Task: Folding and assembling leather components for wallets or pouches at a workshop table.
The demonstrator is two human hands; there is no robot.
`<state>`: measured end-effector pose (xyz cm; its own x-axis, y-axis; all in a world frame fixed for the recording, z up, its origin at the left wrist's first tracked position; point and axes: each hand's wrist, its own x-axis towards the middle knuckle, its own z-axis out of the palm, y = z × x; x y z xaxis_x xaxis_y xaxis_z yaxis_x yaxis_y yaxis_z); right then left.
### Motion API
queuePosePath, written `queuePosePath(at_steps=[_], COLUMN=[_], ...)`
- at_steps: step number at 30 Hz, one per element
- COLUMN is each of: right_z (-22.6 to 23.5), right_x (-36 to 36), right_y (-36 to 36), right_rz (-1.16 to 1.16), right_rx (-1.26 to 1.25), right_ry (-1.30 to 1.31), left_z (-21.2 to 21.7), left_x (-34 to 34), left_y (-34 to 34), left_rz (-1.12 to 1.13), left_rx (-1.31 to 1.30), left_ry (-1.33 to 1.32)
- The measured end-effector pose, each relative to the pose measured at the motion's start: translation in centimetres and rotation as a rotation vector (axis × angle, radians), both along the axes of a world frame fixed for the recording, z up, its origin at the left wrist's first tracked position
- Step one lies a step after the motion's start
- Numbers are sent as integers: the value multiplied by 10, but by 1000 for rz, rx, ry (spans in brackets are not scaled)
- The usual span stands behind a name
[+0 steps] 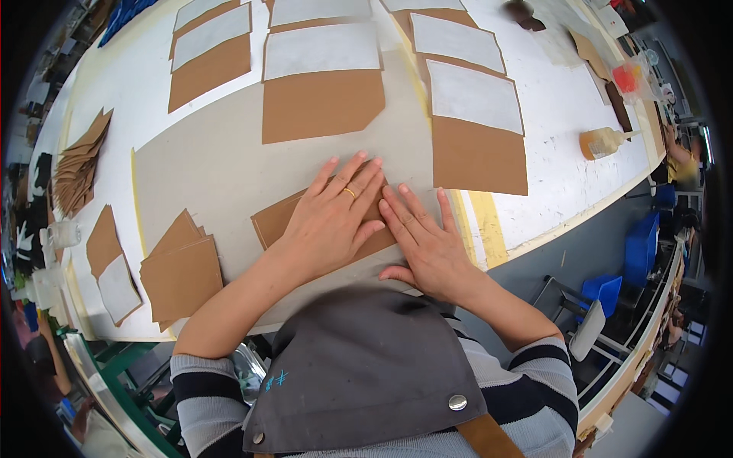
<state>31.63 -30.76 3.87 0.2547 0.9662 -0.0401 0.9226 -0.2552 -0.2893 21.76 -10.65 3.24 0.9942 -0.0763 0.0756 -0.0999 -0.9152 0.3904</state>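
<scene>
A: How far along does it look?

B: Mid-batch, I'd say. Both hands lie flat, fingers spread, pressing one brown card piece (279, 220) on the grey work board (214, 168). Left hand (330, 217) is on top of the piece; right hand (424, 240) lies just right of it, fingertips touching its edge. Neither grips anything.

A: Done vs left?

B: Beyond that piece, toward the far side of the table, a run of brown cards with white sheets stuck on (321, 76) lie in rows, so those look finished. Left of the piece, a stack of plain brown cards (182, 275) sits w/o white sheets, prob. still to do. Further left, another fanned pile (80, 164).

A: Anything unclear?

B: Most of the pressed piece is under the palms, so can't tell if it carries a white sheet or is folded. Glue-like bottle (603, 143), far right of the piece, is blurry. Table's far end is cut off; the apron (366, 366) hides the near edge.
</scene>
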Motion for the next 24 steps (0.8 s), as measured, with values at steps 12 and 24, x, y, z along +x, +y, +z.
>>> queuePosePath(at_steps=[12, 24], right_z=[7, 6], right_x=[1, -25], right_y=[1, 91], right_rz=[42, 710], right_rx=[-78, -22], right_ry=[13, 176], left_z=[3, -11], left_x=[-15, -160], left_y=[34, -15], left_rz=[188, 402], left_rx=[-420, -28], left_ry=[48, -337])
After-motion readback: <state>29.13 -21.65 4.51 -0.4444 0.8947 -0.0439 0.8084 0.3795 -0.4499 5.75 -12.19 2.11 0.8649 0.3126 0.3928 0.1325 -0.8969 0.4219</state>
